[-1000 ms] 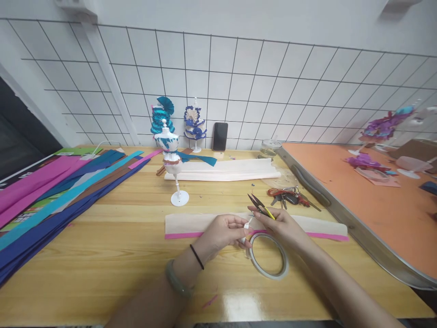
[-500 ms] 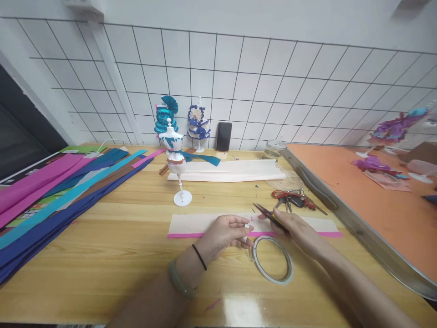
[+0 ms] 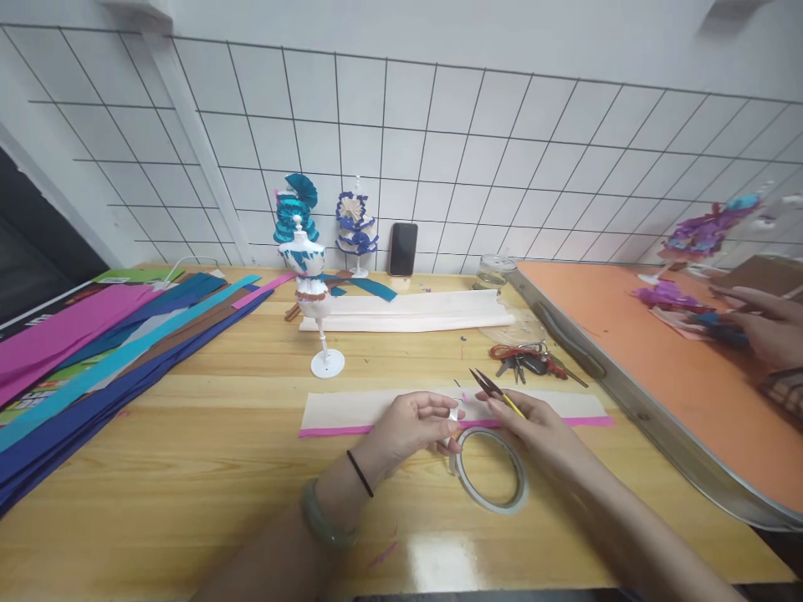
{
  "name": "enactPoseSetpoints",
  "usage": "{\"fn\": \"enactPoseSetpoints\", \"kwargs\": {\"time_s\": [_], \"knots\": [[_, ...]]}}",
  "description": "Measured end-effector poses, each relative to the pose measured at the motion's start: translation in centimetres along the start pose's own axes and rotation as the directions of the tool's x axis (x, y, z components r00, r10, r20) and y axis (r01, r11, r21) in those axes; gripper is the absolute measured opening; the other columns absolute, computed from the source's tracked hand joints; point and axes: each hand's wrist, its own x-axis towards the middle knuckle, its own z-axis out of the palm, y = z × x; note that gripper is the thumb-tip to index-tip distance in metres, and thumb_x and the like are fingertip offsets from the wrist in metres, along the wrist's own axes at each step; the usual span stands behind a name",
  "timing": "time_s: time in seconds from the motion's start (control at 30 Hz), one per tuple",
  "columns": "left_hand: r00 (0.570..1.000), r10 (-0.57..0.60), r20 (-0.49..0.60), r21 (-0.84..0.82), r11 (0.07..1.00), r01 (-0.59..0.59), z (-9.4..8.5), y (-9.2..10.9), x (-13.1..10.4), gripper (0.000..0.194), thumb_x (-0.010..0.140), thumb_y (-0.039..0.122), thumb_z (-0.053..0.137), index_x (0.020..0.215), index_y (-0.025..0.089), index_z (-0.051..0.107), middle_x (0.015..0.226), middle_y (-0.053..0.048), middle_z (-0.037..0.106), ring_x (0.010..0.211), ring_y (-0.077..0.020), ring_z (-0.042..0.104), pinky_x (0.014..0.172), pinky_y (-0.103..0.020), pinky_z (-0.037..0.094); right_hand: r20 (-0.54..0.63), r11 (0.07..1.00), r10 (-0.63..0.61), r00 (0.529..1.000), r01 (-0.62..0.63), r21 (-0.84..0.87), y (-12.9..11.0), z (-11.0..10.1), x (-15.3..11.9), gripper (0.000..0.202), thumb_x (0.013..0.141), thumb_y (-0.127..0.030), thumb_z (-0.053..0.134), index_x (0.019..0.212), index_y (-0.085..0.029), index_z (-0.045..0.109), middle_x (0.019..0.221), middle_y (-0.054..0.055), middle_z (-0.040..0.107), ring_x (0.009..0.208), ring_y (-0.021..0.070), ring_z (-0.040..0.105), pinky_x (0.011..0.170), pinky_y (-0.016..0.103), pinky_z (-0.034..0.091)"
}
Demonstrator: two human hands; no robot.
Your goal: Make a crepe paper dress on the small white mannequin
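Note:
My left hand point(image 3: 417, 425) pinches a small white piece of tape point(image 3: 452, 415) above a cream paper strip point(image 3: 351, 410) with a pink lower edge. In my right hand point(image 3: 524, 418) are small dark scissors with yellow on the handle point(image 3: 495, 389), their tips pointing up and left, slightly parted. A roll of tape point(image 3: 520, 489) lies on the wood between and below my hands, its loose end near my left fingers. Tiny pink and dark scraps lie by the scissor tips.
Behind stand a white mannequin point(image 3: 327, 363), two decorated ones, a phone point(image 3: 403, 249) and cream paper point(image 3: 439, 305). Coloured strips point(image 3: 144, 334) spread left; keys point(image 3: 533, 361) lie right. Over the orange table point(image 3: 633, 359), another person's hand point(image 3: 774, 326) holds something dark.
The view has shifted slightly to the right. My right hand has turned the scissors, so the yellow handle shows. Another person's hand has come into view at the right.

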Motion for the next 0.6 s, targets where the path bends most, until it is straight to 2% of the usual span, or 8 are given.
{"fn": "enactPoseSetpoints", "kwargs": {"time_s": [0.07,0.17,0.23,0.3,0.47,0.53,0.6], "knots": [[0.999,0.026,0.023,0.006,1.000,-0.027,0.0,-0.2,0.1,0.043,0.059,0.032,0.077,0.094,0.012,0.061,0.090,-0.008,0.063,0.058,-0.0137,0.065,0.056,-0.027,0.051,0.028,0.998,0.016,0.999,-0.017,0.060,0.0,0.5,0.8,0.042,0.072,-0.056,0.058,0.086,-0.016,0.059,0.076,0.004,0.059,0.071,0.0197,0.053,0.065,0.029,0.040],[0.999,0.041,0.026,0.001,0.999,-0.041,0.0,-0.4,0.1,0.045,0.057,0.032,0.078,0.093,0.012,0.061,0.088,-0.007,0.062,0.057,-0.0142,0.065,0.054,-0.026,0.051,0.065,0.994,0.031,0.997,-0.037,0.100,-0.3,1.2,1.4,0.040,0.071,-0.057,0.059,0.070,-0.017,0.053,0.053,-0.005,0.041,0.047,0.0094,0.035,0.048,0.023,0.027],[0.999,0.036,0.016,0.002,0.999,-0.036,0.0,-0.4,0.2,0.047,0.055,0.033,0.079,0.093,0.011,0.061,0.086,-0.007,0.061,0.058,-0.0148,0.065,0.053,-0.026,0.051,0.071,0.993,0.030,0.997,-0.038,0.113,-0.8,1.3,1.3,0.040,0.072,-0.055,0.059,0.064,-0.018,0.047,0.049,-0.008,0.031,0.044,0.0068,0.024,0.044,0.023,0.019],[1.000,0.020,-0.002,0.011,1.000,-0.020,0.1,-0.3,0.2,0.048,0.054,0.034,0.079,0.091,0.010,0.060,0.084,-0.007,0.061,0.058,-0.0150,0.065,0.053,-0.026,0.051,0.069,0.993,0.022,0.997,-0.029,0.110,-1.4,1.2,1.0,0.039,0.073,-0.053,0.059,0.061,-0.019,0.043,0.049,-0.009,0.026,0.044,0.0064,0.020,0.044,0.023,0.016],[1.000,-0.003,-0.008,0.033,0.999,0.003,0.3,-0.2,0.2,0.049,0.055,0.038,0.078,0.088,0.009,0.058,0.067,-0.004,0.062,0.055,-0.0154,0.064,0.052,-0.027,0.051,0.027,0.997,-0.022,0.999,0.019,0.073,-2.5,1.0,0.7,0.034,0.074,-0.047,0.061,0.062,-0.019,0.044,0.054,-0.007,0.030,0.047,0.0071,0.024,0.044,0.022,0.017],[1.000,0.013,0.002,0.049,0.999,-0.013,0.3,-0.2,0.2,0.046,0.054,0.041,0.077,0.083,0.009,0.059,0.075,-0.009,0.065,0.055,-0.0159,0.064,0.052,-0.028,0.051,0.025,0.996,-0.025,0.999,0.023,0.091,-2.6,1.2,0.9,0.034,0.073,-0.046,0.061,0.062,-0.019,0.044,0.054,-0.008,0.030,0.047,0.0070,0.023,0.044,0.022,0.018],[0.999,0.047,0.016,0.068,0.997,-0.048,0.4,-0.3,0.1,0.043,0.055,0.042,0.076,0.075,0.008,0.061,0.098,-0.016,0.063,0.057,-0.0146,0.064,0.053,-0.029,0.051,0.034,0.993,-0.019,0.999,0.014,0.120,-2.6,1.4,1.3,0.035,0.072,-0.047,0.062,0.062,-0.019,0.043,0.053,-0.008,0.029,0.046,0.0067,0.021,0.044,0.022,0.016]]}}
